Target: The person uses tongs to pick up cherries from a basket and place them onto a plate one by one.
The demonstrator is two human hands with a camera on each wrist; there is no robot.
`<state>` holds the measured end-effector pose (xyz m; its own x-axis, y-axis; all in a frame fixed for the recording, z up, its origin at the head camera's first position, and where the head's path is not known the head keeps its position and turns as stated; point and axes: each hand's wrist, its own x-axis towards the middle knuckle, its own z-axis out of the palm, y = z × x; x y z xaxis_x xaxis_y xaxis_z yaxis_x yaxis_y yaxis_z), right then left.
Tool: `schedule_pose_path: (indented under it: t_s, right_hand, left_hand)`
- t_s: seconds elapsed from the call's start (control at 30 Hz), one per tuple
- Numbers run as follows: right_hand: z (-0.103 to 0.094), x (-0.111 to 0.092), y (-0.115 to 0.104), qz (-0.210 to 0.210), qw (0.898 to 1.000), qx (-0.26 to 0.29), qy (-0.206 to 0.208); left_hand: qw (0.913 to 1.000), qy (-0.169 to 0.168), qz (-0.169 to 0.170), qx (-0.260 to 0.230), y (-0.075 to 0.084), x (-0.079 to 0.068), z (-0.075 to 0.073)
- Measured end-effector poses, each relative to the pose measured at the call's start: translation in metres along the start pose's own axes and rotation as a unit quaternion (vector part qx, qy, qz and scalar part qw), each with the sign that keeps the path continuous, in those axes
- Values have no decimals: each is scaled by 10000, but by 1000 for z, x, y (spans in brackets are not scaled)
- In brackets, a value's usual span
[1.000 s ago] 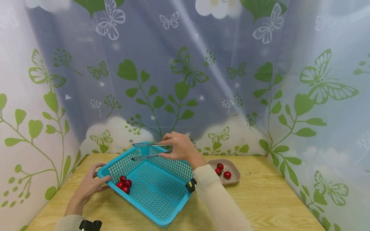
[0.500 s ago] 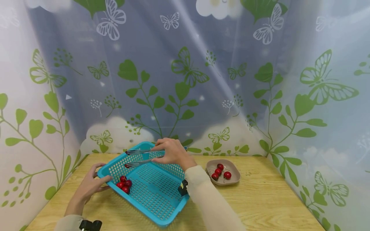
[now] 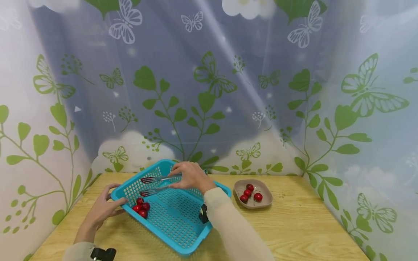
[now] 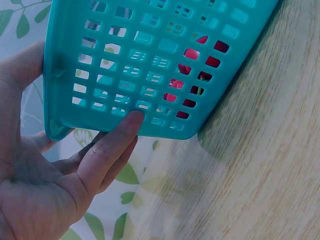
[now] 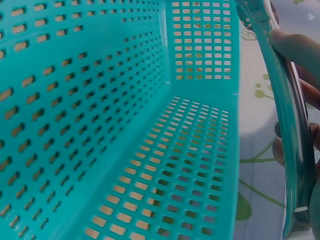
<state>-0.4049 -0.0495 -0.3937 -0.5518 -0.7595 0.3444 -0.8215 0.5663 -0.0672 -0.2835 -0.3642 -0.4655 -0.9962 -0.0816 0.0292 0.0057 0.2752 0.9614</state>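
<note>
A blue plastic basket (image 3: 173, 243) stands on the table, several red cherries (image 3: 142, 207) bunched in its left corner. My left hand (image 3: 102, 208) holds that corner by the rim, thumb over the edge; in the left wrist view fingers (image 4: 107, 150) press the outside of its holed wall. My right hand (image 3: 192, 177) grips metal tongs (image 3: 156, 190) over the basket. Their fork-like ends are spread, with nothing seen between them, and the lower one sits just above the cherries. In the right wrist view the tongs' handle (image 5: 295, 135) shows close up beside the basket.
To the right of the basket, a beige dish (image 3: 266, 199) carries several more cherries (image 3: 247, 193). The wooden table (image 3: 294, 232) backs onto a patterned curtain (image 3: 209, 90). My right forearm crosses the basket's right side.
My right hand has moved left and down with the tongs, closer to the cherries in the basket. My left hand stays in place. Another cherry in the dish has come out from behind my right sleeve.
</note>
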Motion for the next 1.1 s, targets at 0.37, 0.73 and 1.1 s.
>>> schedule_pose_path:
  t_s: [0.37,0.73,1.1]
  right_hand:
    - [17,-2,-2,-89,9997,-32,-243]
    - [21,1,-6,-132,9985,-217,-486]
    - [25,4,-10,-409,9934,-638,-867]
  left_hand:
    - [10000,21,2,18,0,-2,2]
    - [10000,12,30,67,-2,1,1]
    - [10000,26,63,59,-1,0,1]
